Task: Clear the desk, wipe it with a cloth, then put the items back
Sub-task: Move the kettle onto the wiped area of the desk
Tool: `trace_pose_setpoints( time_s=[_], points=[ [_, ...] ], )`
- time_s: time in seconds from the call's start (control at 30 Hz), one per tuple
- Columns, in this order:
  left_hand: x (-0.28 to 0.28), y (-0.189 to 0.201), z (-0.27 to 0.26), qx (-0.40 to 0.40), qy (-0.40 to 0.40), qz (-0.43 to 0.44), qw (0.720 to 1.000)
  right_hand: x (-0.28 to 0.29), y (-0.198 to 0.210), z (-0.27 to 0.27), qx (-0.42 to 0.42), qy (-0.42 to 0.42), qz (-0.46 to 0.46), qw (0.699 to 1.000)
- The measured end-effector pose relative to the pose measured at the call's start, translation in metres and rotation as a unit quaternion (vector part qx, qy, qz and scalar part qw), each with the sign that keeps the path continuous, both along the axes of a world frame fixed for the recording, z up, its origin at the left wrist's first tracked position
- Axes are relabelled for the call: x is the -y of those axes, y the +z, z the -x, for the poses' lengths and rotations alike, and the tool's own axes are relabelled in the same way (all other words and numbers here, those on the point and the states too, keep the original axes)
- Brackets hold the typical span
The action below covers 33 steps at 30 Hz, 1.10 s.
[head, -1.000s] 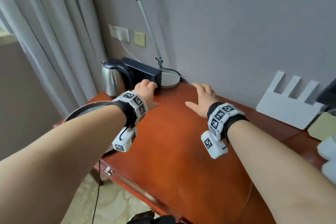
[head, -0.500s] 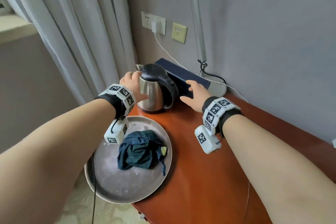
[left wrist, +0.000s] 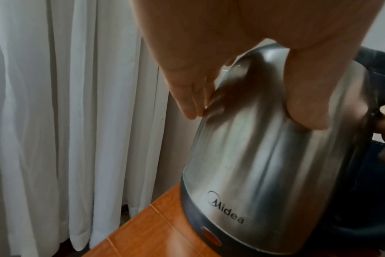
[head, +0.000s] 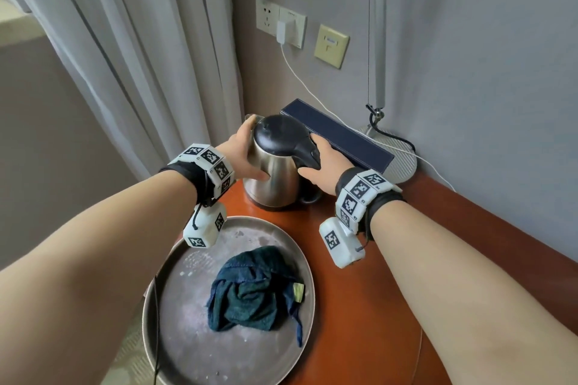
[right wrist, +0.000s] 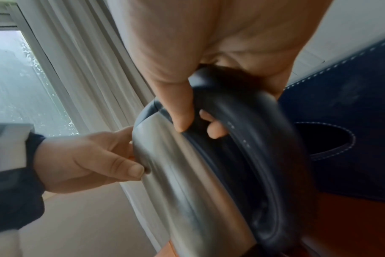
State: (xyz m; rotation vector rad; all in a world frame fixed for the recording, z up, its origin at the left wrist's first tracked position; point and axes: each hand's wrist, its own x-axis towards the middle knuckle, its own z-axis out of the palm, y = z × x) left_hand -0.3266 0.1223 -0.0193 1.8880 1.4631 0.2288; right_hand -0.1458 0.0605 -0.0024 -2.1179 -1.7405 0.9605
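A steel kettle [head: 275, 172] with a black lid and handle stands at the back left corner of the reddish-brown desk [head: 359, 306]. My left hand [head: 248, 153] grips its steel body from the left, fingers [left wrist: 187, 97] and thumb spread round it. My right hand [head: 322, 162] is curled round the black handle [right wrist: 242, 121], with its fingertips [right wrist: 211, 129] tucked under. A crumpled dark blue-green cloth [head: 253, 287] lies on a round metal tray [head: 187, 337] near the desk's left edge, just in front of the kettle.
A dark blue stitched box [head: 341, 137] stands right behind the kettle against the wall. A lamp's round base [head: 400, 159] and pole sit beside it. A white charger cable [head: 300, 81] runs down from the wall sockets. Curtains [head: 140, 56] hang at the left.
The view has swung left to the kettle and tray. Both hands moved from above the bare desk to the kettle; the right hand shifted from the box to the handle.
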Motion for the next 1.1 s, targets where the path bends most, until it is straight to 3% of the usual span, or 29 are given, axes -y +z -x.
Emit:
trace_pose_setpoints(
  time_s=[0.13,0.3,0.63,0.87,1.1],
  points=[
    [-0.006,-0.004,0.009,0.053,0.009,0.029,0.998,0.007,0.011,-0.011,0.047,0.053,0.003,0.997],
    [-0.006,0.001,0.006,0.002,-0.052,0.037,0.998,0.026,0.017,-0.032,0.019,0.064,0.006,0.998],
    [0.009,0.017,-0.022,-0.075,-0.130,-0.030,0.988,0.046,-0.001,-0.048,-0.082,-0.012,-0.049,0.995],
    [0.041,0.026,-0.048,-0.077,-0.159,-0.043,0.983,0.080,0.013,-0.077,-0.083,-0.017,-0.057,0.995],
    [0.085,0.050,-0.094,-0.093,-0.237,-0.079,0.964,0.148,0.034,-0.109,-0.089,-0.072,-0.090,0.989]
  ],
)
